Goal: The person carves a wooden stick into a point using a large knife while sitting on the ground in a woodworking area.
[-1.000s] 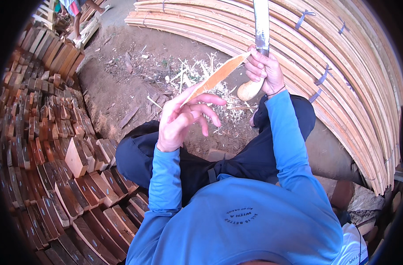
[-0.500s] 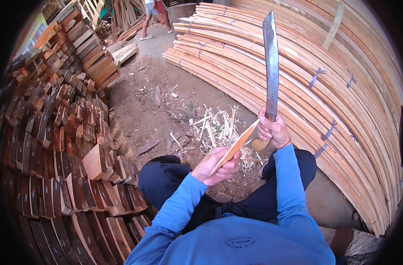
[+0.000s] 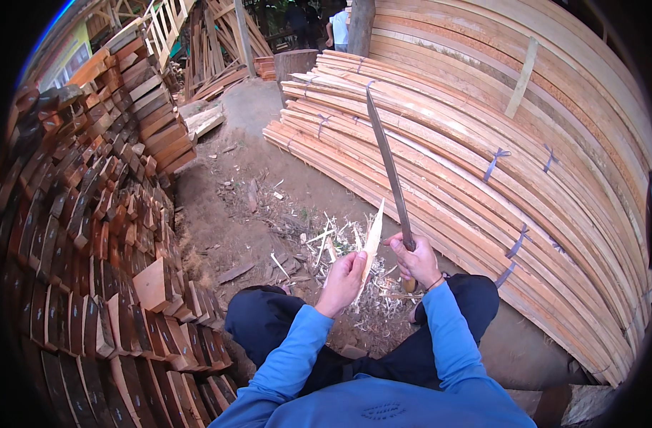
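Note:
My left hand (image 3: 344,282) grips a pale, pointed piece of wood (image 3: 373,238), its sharp tip upward and tilted slightly right. Just to the right, my right hand (image 3: 416,262) is closed round the handle of a machete (image 3: 388,160). The long dark blade rises up and to the left, seen nearly edge-on, and stands apart from the wood. Part of the wooden handle (image 3: 409,284) shows below the fist. Pale wood shavings (image 3: 383,285) lie on the ground beneath both hands.
Stacked dark-ended planks (image 3: 90,285) rise along the left. Long bundled strips (image 3: 440,164), tied with purple bands (image 3: 494,164), fill the right. A stump (image 3: 295,69) stands at the back, with a person (image 3: 339,28) beyond it. My bent knees (image 3: 265,314) flank the shavings.
The machete has turned from broadside to nearly edge-on and leans left. The pointed wood has swung more upright. Both hands have shifted lower in view, and the person behind has moved farther off.

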A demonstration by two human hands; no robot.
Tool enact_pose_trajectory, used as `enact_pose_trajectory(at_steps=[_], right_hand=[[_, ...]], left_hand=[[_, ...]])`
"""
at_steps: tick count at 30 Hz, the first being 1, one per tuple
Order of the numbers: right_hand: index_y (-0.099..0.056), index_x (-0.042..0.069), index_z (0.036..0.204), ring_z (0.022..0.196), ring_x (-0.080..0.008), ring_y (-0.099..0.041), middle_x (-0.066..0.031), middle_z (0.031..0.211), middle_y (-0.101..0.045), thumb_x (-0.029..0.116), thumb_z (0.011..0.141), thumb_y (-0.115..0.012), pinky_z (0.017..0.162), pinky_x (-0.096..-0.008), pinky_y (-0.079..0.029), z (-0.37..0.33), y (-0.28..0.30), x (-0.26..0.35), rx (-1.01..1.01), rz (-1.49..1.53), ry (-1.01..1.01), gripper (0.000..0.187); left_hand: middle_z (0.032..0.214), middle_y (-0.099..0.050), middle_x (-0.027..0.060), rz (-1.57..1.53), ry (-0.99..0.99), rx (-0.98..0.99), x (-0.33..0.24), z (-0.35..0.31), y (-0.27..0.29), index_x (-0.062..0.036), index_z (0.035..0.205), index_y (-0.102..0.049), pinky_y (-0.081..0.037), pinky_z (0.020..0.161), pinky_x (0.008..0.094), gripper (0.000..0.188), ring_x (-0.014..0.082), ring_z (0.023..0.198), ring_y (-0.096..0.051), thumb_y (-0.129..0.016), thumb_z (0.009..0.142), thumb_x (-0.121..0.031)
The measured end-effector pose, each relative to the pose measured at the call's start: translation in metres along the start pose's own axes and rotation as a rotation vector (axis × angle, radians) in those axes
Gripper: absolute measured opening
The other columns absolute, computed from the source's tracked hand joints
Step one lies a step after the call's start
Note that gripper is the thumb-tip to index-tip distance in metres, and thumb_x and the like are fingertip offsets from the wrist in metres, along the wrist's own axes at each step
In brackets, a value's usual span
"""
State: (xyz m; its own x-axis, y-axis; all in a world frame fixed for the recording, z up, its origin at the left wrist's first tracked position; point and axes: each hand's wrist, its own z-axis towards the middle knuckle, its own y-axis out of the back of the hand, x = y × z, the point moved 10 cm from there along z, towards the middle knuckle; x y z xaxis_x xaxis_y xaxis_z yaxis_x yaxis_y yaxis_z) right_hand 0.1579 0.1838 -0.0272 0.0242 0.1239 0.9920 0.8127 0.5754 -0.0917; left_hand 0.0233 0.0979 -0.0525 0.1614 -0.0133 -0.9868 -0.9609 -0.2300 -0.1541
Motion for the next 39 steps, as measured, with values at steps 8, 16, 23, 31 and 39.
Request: enact_pose_trajectory(at_steps=[8,16,23,31,39], right_hand=[[-0.053,0.004,0.088,0.037,-0.0065,-0.04,0.0028,0.051,-0.044,0.024,0.096,-0.067,0.035,-0.0253,-0.032,0.005,-0.03,0.013,0.064,0.047,0.013,0.026],[-0.048,0.005,0.086,0.037,-0.0075,-0.039,0.0021,0.055,-0.043,0.023,0.096,-0.066,0.034,-0.0254,-0.033,0.011,-0.029,0.027,0.01,0.092,0.033,0.028],[-0.048,0.005,0.084,0.036,-0.0074,-0.038,0.002,0.053,-0.043,0.024,0.097,-0.065,0.034,-0.0256,-0.031,0.008,-0.035,0.039,0.045,0.004,0.037,0.029],[-0.054,0.004,0.088,0.036,-0.0075,-0.042,0.0014,0.05,-0.047,0.028,0.095,-0.067,0.035,-0.0263,-0.032,0.005,-0.046,0.036,0.088,-0.133,0.03,0.029],[-0.059,0.002,0.087,0.042,-0.0078,-0.046,-0.0012,0.055,-0.053,0.025,0.093,-0.068,0.039,-0.0267,-0.034,0.013,-0.031,0.029,0.078,-0.451,0.142,0.025]], left_hand=[[0.064,-0.058,0.0204,0.497,-0.18,-0.106,-0.047,-0.014,-0.006,0.0019,0.088,-0.06,-0.044,0.057,0.0438,0.028,0.0316,0.058,-0.059,-0.053,0.101,-0.022],[0.056,-0.045,0.0064,0.328,-0.175,-0.044,-0.034,-0.011,-0.004,0.0024,0.078,-0.056,-0.035,0.05,0.0356,0.04,0.0129,0.053,-0.039,-0.05,0.103,-0.029],[0.058,-0.039,-0.0058,0.307,-0.23,0.019,-0.032,-0.01,-0.003,0.0005,0.077,-0.057,-0.026,0.049,0.0282,0.04,0.0036,0.056,-0.033,-0.052,0.104,-0.029],[0.052,-0.04,-0.0006,0.253,-0.238,-0.15,-0.043,-0.012,0.008,0.0015,0.069,-0.053,-0.026,0.045,0.0307,0.041,0.0046,0.051,-0.033,-0.056,0.101,-0.024],[0.049,-0.047,0.0084,0.467,-0.303,-0.186,-0.059,-0.016,0.006,0.0031,0.069,-0.055,-0.03,0.044,0.0352,0.04,0.0101,0.045,-0.04,-0.059,0.099,-0.023]])
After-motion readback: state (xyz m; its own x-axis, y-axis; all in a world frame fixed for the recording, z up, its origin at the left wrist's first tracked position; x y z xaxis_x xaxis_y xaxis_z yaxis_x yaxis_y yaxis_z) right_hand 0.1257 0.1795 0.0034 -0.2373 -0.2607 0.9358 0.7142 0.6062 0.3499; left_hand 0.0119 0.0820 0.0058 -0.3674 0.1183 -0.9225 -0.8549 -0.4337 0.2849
